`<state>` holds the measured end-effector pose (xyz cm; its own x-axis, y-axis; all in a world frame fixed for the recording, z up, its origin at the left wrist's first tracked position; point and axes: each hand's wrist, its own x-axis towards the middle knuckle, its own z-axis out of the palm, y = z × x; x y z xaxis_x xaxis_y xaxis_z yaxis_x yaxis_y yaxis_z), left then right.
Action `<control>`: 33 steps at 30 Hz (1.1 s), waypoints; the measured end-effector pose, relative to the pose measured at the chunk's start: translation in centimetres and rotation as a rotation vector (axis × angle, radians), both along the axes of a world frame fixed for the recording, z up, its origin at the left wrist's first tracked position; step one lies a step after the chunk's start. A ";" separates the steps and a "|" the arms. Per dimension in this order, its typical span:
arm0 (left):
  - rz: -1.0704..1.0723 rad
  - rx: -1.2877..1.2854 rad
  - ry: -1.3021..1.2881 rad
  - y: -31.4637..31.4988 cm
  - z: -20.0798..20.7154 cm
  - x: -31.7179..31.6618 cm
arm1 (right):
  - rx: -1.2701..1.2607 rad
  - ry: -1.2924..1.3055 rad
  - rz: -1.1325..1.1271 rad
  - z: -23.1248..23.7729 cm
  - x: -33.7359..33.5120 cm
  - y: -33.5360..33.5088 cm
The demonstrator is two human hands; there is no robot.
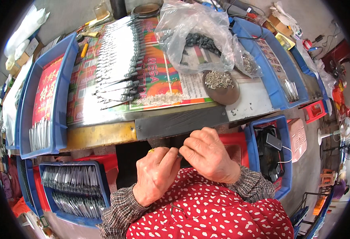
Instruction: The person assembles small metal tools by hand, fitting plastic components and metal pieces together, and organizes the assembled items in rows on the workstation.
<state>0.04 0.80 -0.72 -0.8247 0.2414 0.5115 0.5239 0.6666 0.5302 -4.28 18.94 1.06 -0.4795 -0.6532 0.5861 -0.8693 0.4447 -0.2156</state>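
My left hand (158, 172) and my right hand (208, 154) meet just in front of the bench's near edge, above my red apron with white spots. Both are closed, thumbs and fingers pinched together at almost the same spot. Whatever they hold is mostly hidden; only a tiny greyish bit shows between the fingertips. Beyond them on the bench lies a long row of slim silver pieces with dark ends (119, 59). A brown dish (227, 95) holds many small metal pins (219, 79). Behind it, a clear plastic bag (199, 24) lies open around black parts (203, 42).
Blue trays flank the bench, one left (57, 119) and one right (270, 75), each with slim silver pieces. Below left, a blue crate (103, 191) is packed with similar pieces. A blue bin (254, 159) at right holds a dark bag and a small device. Small pale bits (159, 98) lie scattered.
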 end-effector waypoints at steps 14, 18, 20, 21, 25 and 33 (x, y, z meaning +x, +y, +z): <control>-0.019 -0.018 0.087 0.1 0.3 -0.9 | -0.156 -0.129 0.001 -0.7 -1.2 2.1; -0.019 -0.026 0.084 0.1 0.4 -1.6 | -0.219 -0.113 -0.287 0.2 -4.5 4.8; 0.015 0.001 0.071 -0.1 0.2 -1.5 | -0.200 -0.059 -0.338 -0.4 -6.5 5.8; 0.011 0.001 0.073 -0.2 0.2 -1.5 | -0.165 -0.039 -0.389 -0.5 -7.2 6.2; 0.042 -0.020 0.041 -0.4 0.5 -1.6 | -0.062 -0.041 -0.493 -1.3 -8.9 7.4; 0.059 -0.018 -0.021 -0.5 0.0 -1.6 | 0.064 -0.018 -0.525 -2.2 -9.4 7.2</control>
<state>-1.60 0.29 -0.76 -0.8483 0.2011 0.4898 0.4722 0.7058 0.5281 -13.72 26.15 -1.18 -0.7611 -0.3565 0.5419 -0.5225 0.8319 -0.1866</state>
